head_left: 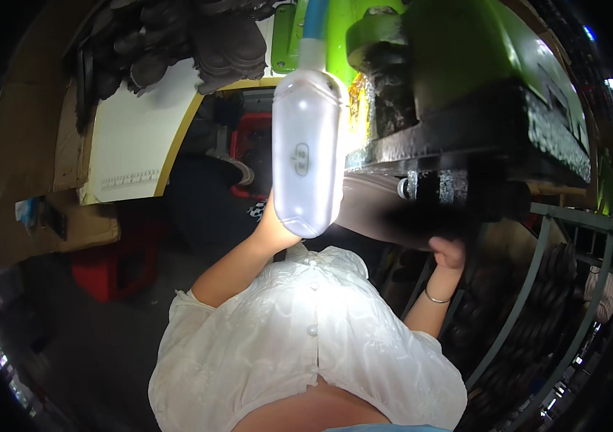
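Note:
A translucent white lamp housing [308, 151] hangs from a blue tube in front of me and covers most of my left hand [279, 225]. Its fingers are hidden, so what they hold cannot be told. My right hand [449, 252], with a bangle on the wrist, is below the black underside of a green machine [493, 57]. Dark shadow hides most of its fingers. Between the hands stretches greyish-brown cloth [386, 212], perhaps over my lap. A metal-ended dark cylinder [432, 189] sticks out under the machine, above the right hand.
Dark grey moulded pieces [227, 50] are heaped on the white tabletop [141, 122] at the far left. A red crate [249, 133] stands beyond the lamp and a red stool [116, 270] at left. Cardboard [22, 137] lines the left. At right is a metal rack [522, 302] with dark pieces.

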Demonstrator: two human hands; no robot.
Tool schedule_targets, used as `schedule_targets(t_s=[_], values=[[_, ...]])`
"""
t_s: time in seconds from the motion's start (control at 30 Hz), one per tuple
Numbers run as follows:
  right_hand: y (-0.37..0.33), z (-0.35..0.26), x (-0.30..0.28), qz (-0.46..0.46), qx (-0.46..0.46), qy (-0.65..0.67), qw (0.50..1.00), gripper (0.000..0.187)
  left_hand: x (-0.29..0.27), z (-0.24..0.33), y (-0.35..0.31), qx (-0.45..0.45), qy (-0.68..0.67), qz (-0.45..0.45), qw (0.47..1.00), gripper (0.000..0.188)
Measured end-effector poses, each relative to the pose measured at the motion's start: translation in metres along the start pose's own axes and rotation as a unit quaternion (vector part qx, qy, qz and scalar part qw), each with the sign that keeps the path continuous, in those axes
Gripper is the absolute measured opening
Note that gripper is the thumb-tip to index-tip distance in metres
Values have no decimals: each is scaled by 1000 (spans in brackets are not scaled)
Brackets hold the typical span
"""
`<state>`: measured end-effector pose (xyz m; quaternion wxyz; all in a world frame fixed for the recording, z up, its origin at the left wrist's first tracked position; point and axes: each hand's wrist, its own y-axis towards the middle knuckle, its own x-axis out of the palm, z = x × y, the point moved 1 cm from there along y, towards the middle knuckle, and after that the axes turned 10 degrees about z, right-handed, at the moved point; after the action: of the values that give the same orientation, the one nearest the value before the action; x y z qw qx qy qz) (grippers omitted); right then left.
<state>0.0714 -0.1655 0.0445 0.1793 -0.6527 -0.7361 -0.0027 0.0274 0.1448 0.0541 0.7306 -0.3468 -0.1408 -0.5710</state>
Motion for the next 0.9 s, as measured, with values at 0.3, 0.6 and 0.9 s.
schedule_targets(t_s=[0.3, 0.6, 0.9], values=[[29, -1, 65, -128, -83, 74, 986, 41, -38, 33, -26, 197, 114, 69, 971, 23], [62, 29, 99, -207, -241, -128, 939, 65, -90, 25, -42, 21, 219, 120, 968, 30], [73, 17, 140, -214, -269, -299, 890, 41, -36, -22, -16, 65, 437, -77, 894, 35]])
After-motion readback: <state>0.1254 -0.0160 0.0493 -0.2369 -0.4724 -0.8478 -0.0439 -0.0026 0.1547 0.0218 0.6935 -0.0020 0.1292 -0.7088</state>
